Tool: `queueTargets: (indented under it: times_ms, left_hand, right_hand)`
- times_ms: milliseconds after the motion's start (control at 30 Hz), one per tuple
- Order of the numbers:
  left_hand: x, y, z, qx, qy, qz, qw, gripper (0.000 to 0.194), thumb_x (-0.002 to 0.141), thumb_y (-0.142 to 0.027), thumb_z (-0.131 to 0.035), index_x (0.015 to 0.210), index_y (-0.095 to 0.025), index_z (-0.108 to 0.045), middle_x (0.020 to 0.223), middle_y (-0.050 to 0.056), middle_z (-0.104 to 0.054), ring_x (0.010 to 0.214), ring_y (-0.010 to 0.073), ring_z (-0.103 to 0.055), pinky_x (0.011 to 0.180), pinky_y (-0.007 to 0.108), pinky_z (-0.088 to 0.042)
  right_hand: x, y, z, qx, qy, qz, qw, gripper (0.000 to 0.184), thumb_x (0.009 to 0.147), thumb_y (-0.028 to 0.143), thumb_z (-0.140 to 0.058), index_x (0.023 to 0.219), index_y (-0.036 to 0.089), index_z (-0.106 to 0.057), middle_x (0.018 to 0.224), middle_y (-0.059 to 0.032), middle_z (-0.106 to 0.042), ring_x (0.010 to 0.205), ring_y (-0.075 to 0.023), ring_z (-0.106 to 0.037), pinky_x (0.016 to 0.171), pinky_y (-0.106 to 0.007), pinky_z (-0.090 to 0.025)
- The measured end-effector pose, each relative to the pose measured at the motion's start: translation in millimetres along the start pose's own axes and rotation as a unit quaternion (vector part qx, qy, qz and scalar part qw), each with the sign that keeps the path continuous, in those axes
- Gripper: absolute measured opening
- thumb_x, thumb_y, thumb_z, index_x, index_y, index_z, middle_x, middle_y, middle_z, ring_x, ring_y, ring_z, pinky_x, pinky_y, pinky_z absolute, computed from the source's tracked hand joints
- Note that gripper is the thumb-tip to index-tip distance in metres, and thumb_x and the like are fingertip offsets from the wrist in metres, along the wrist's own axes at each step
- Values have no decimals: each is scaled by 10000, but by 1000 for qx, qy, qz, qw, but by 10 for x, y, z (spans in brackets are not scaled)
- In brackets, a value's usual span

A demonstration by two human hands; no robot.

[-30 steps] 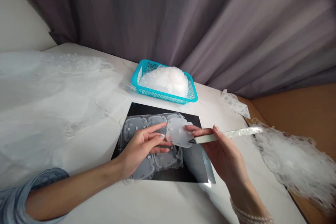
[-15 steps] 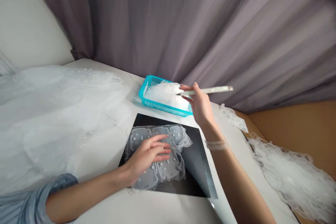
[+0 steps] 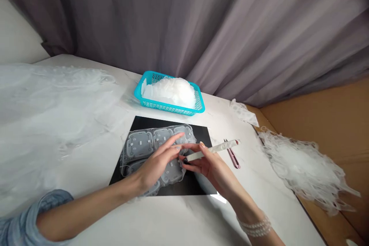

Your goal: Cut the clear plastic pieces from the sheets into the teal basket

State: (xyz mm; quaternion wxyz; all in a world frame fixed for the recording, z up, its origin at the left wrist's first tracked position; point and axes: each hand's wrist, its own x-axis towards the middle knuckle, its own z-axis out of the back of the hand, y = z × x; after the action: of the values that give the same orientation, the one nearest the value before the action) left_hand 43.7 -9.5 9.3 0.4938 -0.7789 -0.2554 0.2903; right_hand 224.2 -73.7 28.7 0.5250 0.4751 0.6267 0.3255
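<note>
A translucent moulded sheet [image 3: 140, 144] with several rounded-square panels lies on a black mat [image 3: 198, 186]. My left hand [image 3: 158, 163] rests over the sheet, its fingers stretched out and holding nothing. Between the thumb and fingers of my right hand [image 3: 213, 169] is a white pen-shaped tool [image 3: 223, 146] with a dark tip. That tip is at the sheet's right side, close to my left fingertips. My fingers partly hide the spot where tool and sheet meet.
Behind the mat stands a blue basket [image 3: 167, 108] holding a white heap [image 3: 173, 90]. A slim pink tool [image 3: 233, 157] lies right of the mat. Translucent sheets [image 3: 57, 123] are piled at left, stringy scraps [image 3: 308, 169] at right. A grey curtain [image 3: 161, 23] hangs behind.
My right hand has come from the basket down to the sheet's right side, still holding the white tool. My left hand stays on the sheet. The view has shifted, and the pink tool now shows.
</note>
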Motion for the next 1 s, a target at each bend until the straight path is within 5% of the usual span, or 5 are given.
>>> queueTargets:
  times_ms: [233, 400, 633, 833, 1000]
  left_hand:
    - [35, -90, -208, 446, 136, -326, 822, 536, 931, -155, -399, 1466, -179, -424, 1405, 123, -574, 1276, 287, -551, 1085, 476, -406]
    - [42, 61, -215, 557, 205, -355, 723, 452, 861, -113, -474, 1294, -164, -592, 1320, 167, -629, 1197, 324, -606, 1016, 479, -469]
    - [181, 168, 425, 677, 20, -222, 701, 479, 961, -316, -447, 1414, -172, -503, 1547, 174, -382, 1451, 383, -284, 1153, 600, -227]
    - [205, 241, 556, 683, 38, -238, 689, 479, 993, -364, -406, 1465, -288, -440, 1574, 126, -350, 1459, 357, -281, 1161, 637, -138]
    - [149, 234, 498, 664, 56, -250, 703, 453, 982, -358, -442, 1433, -331, -477, 1585, 115, -328, 1453, 374, -290, 1148, 666, -134]
  right_hand:
    - [-220, -24, 483, 137, -118, 28, 983, 329, 916, 448, -589, 915, 165, -758, 1059, -100, -742, 965, -198, -705, 939, -305, -548]
    - [-413, -151, 1004, 216, -222, 0, 951, 256, 863, 396, -640, 818, 172, -756, 1094, -129, -739, 981, -227, -711, 890, -314, -569]
    - [-323, 24, 835, 123, -316, 144, 930, 295, 882, 463, -579, 777, 232, -729, 899, -57, -723, 858, -208, -671, 766, -332, -562]
    - [502, 123, 406, 0, -177, 135, 975, 476, 849, 627, -556, 747, 188, -709, 587, -22, -585, 637, -200, -619, 778, -410, -551]
    - [935, 70, 515, -66, -298, 229, 924, 559, 857, 684, -494, 709, 178, -680, 586, -11, -569, 602, -161, -574, 711, -323, -509]
